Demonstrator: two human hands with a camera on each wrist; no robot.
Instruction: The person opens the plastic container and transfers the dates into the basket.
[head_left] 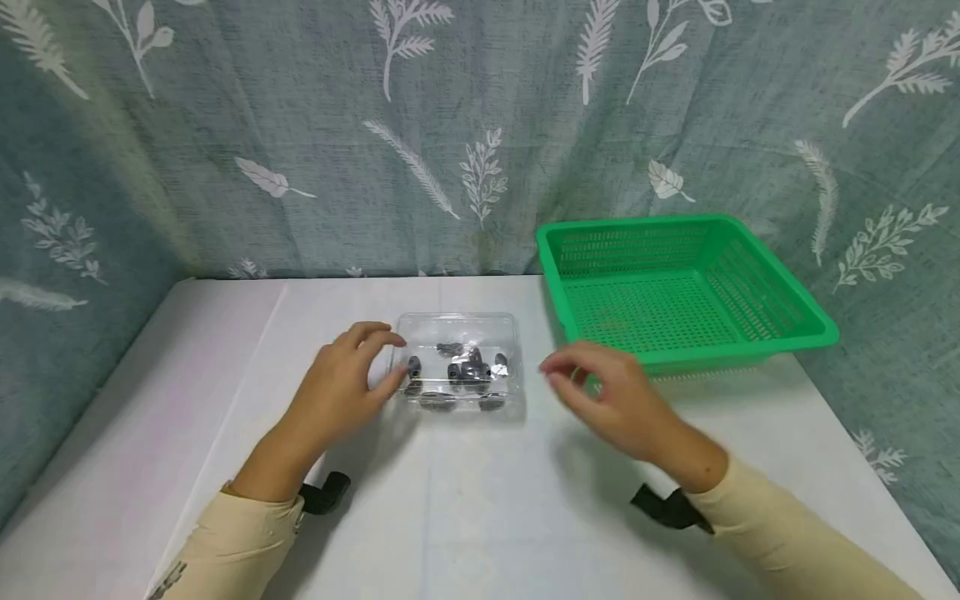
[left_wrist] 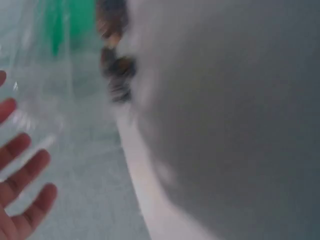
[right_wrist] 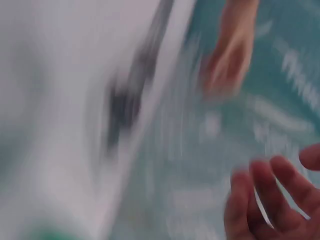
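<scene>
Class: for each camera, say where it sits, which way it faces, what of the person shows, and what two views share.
Head: worn on the head, facing forward and down at a white tabletop, clear plastic box, green perforated plastic basket and grey-green leaf-printed curtain; left hand, right hand and beige sleeves show.
Left wrist: worn there, facing the box; left hand's fingers show.
Right wrist: worn there, blurred, facing tabletop and curtain; right hand's fingers and the left hand show.
Shared: head and right wrist views both show both hands.

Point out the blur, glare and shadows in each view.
Head: glints on the clear box, soft shadows below the left hand and right hand; left wrist: dark pieces look soft, a broad shadow dims the table; right wrist: heaviest blur, dark pieces streaked.
</scene>
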